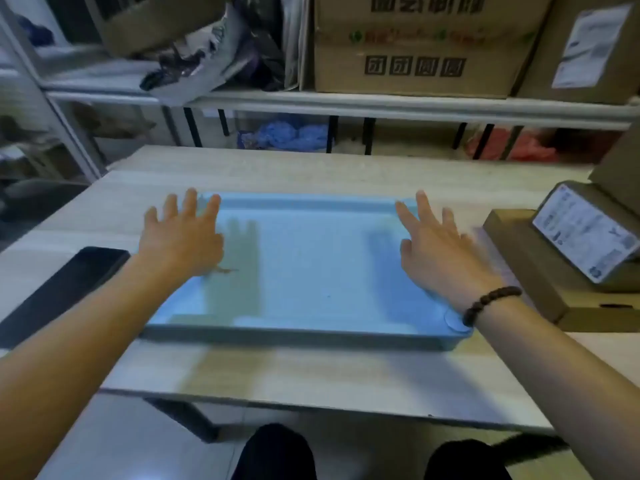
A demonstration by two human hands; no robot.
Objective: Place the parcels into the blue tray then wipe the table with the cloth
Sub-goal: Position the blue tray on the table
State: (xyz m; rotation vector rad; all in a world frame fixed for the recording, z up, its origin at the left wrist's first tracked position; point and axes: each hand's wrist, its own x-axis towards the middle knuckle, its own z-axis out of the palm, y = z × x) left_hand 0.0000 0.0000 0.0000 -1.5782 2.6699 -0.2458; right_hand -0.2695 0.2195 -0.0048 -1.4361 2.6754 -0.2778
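While blue tray (pixel 311 271) sits mid-bench (pixel 277 168), left hand (pixel 180 237) and right hand (pixel 440 251) over its two sides, fingers spread wide, holding nothing; parcels (pixel 554 271) stacked on bench just right of tray.

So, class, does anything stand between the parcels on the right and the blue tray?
Nothing visible on the table does. The parcels sit just right of the blue tray, with only the right hand spread above the tray's right side.
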